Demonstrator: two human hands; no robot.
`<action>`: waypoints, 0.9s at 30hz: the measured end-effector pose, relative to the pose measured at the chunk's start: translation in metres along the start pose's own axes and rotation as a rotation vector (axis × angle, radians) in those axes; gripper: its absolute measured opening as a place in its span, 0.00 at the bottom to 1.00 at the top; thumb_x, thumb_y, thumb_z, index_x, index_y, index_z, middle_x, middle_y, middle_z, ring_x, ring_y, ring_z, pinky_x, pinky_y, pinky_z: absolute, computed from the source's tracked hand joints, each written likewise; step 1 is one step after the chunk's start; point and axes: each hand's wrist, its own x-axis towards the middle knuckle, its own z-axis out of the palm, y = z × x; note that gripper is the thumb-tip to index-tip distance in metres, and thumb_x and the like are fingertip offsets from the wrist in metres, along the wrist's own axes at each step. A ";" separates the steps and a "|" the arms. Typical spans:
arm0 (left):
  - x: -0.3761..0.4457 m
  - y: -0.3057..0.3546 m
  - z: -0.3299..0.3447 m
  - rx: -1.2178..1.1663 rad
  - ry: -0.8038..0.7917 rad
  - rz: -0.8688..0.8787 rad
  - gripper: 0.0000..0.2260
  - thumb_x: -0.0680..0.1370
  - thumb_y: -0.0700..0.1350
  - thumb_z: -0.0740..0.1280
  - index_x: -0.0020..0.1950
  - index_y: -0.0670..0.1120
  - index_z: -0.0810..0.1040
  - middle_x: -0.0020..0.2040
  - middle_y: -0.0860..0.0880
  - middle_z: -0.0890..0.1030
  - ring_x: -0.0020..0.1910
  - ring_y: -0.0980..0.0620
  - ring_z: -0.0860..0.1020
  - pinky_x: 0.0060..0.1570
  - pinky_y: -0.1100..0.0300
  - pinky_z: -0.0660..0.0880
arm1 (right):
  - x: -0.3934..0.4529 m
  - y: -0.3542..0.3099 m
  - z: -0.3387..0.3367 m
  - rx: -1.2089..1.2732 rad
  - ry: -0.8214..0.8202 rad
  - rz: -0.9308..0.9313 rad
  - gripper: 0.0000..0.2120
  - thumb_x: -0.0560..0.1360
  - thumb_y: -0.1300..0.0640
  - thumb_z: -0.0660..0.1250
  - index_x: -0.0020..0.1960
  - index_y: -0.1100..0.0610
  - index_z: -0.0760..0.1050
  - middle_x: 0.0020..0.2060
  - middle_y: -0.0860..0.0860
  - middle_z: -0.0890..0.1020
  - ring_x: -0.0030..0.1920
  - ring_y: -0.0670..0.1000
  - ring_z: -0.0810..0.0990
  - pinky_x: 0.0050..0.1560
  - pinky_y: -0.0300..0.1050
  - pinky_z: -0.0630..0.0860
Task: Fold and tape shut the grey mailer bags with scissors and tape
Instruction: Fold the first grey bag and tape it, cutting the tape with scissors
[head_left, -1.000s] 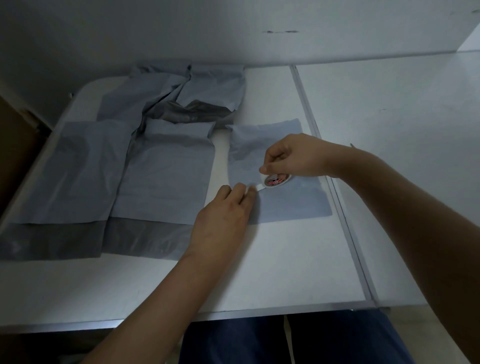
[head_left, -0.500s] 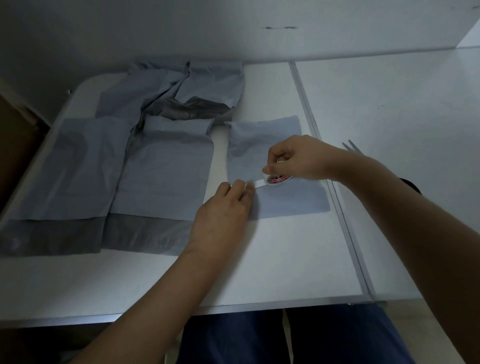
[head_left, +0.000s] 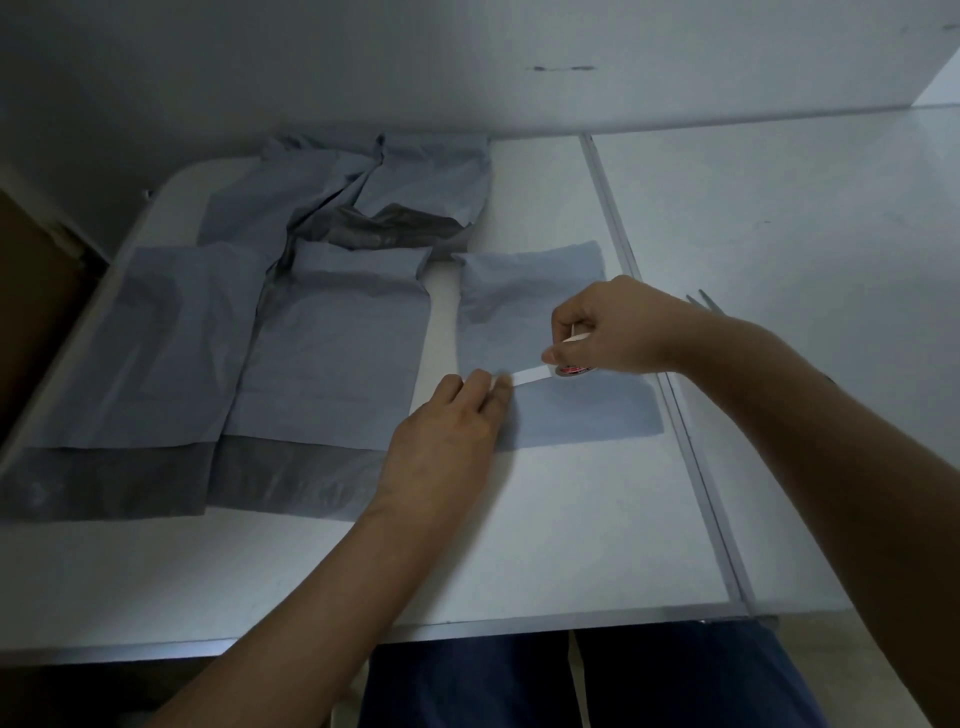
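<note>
left hand (head_left: 447, 431): fingertips press tape strip (head_left: 530, 373) onto folded mailer (head_left: 582, 410) | right hand (head_left: 618, 327): grips tape roll (head_left: 574, 369)

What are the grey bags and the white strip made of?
The grey bags look like thin plastic film: they crumple at the back and show a darker glossy band along the near edge. The white strip looks like tape, paper or plastic I cannot tell, pulled off a small roll.
</note>
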 end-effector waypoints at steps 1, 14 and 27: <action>0.000 0.000 0.000 -0.019 0.004 0.001 0.29 0.64 0.35 0.72 0.65 0.42 0.77 0.49 0.48 0.76 0.42 0.49 0.75 0.24 0.62 0.59 | 0.000 0.000 0.001 0.002 0.006 0.001 0.09 0.74 0.47 0.69 0.39 0.52 0.79 0.33 0.45 0.77 0.34 0.44 0.74 0.32 0.38 0.65; 0.027 0.014 0.008 -0.263 0.030 -0.001 0.14 0.73 0.34 0.66 0.58 0.40 0.77 0.49 0.45 0.73 0.46 0.46 0.72 0.29 0.51 0.74 | 0.005 0.008 0.017 0.140 0.013 0.007 0.17 0.71 0.38 0.68 0.40 0.52 0.81 0.39 0.48 0.82 0.42 0.47 0.79 0.42 0.42 0.74; 0.014 0.014 0.015 -0.180 0.131 -0.027 0.28 0.65 0.36 0.75 0.65 0.42 0.76 0.49 0.49 0.77 0.44 0.50 0.76 0.22 0.63 0.61 | -0.007 0.023 0.018 0.466 0.047 0.020 0.17 0.74 0.45 0.69 0.30 0.53 0.77 0.23 0.43 0.74 0.26 0.39 0.70 0.31 0.30 0.66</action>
